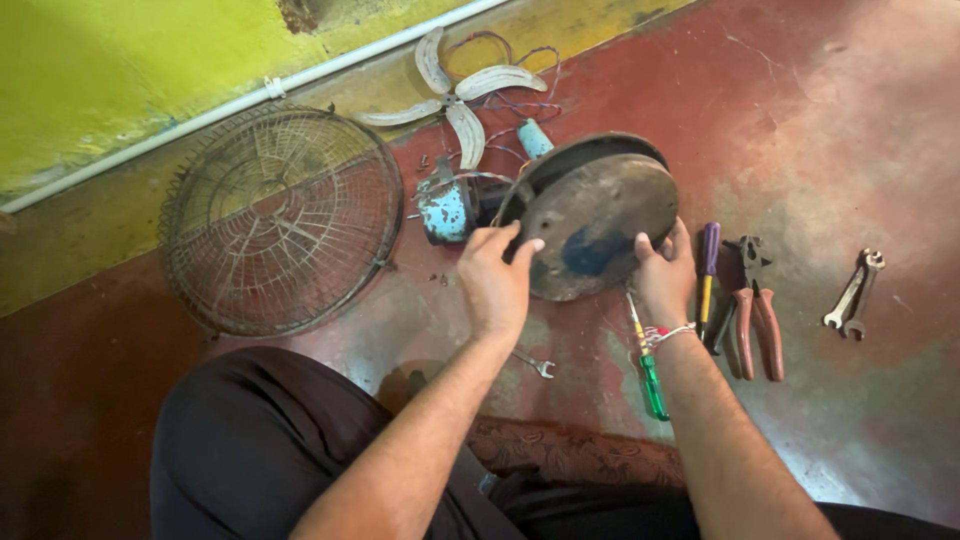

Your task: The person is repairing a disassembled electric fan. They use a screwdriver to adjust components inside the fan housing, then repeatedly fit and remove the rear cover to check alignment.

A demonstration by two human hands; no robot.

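two hands (495, 280) (662, 280) grip the tilted round metal base (600, 225) by its rim.

Between the gripping left hand (495, 280) and right hand (663, 278), the round base (600, 225) is rusty brown with a dark blue patch at its middle. Beyond the left hand's grip, the motor (447, 208) is light blue and chipped. Just outside the right hand's grip lie a purple-and-yellow screwdriver (707, 270), red-handled pliers (757, 318) and a green-handled screwdriver (648, 365).
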